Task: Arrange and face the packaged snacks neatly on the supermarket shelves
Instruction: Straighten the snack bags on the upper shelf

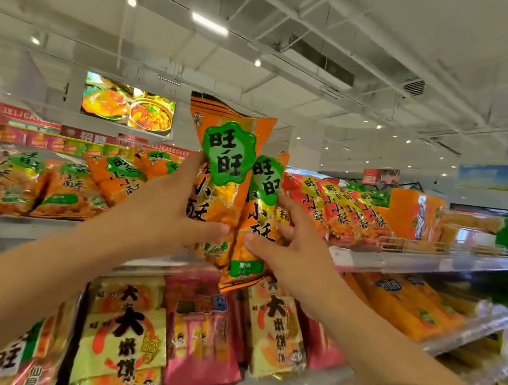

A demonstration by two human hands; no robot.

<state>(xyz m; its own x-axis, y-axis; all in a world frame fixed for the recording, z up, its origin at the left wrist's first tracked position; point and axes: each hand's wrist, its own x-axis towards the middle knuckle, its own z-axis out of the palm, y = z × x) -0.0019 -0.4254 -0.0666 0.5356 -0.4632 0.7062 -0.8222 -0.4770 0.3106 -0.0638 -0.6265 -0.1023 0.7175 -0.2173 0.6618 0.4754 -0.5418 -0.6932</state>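
Note:
Two tall orange snack bags with green badges stand upright in front of the top shelf [410, 259]. My left hand [168, 211] grips the taller bag [223, 166] with its thumb across the front. My right hand [290, 249] holds the shorter bag [259, 213] beside it, fingers behind and thumb on the front. The two bags touch edge to edge. More orange bags of the same kind [27, 183] lie slanted on the top shelf to the left, and red and orange ones [345, 208] stand in a row to the right.
On the shelf below stand yellow bags [126, 332] and pink bags [204, 329]. Yellow packs [406, 304] fill the lower shelf further right. A lit food screen [128, 104] hangs in the background. Shelf edges carry price label strips.

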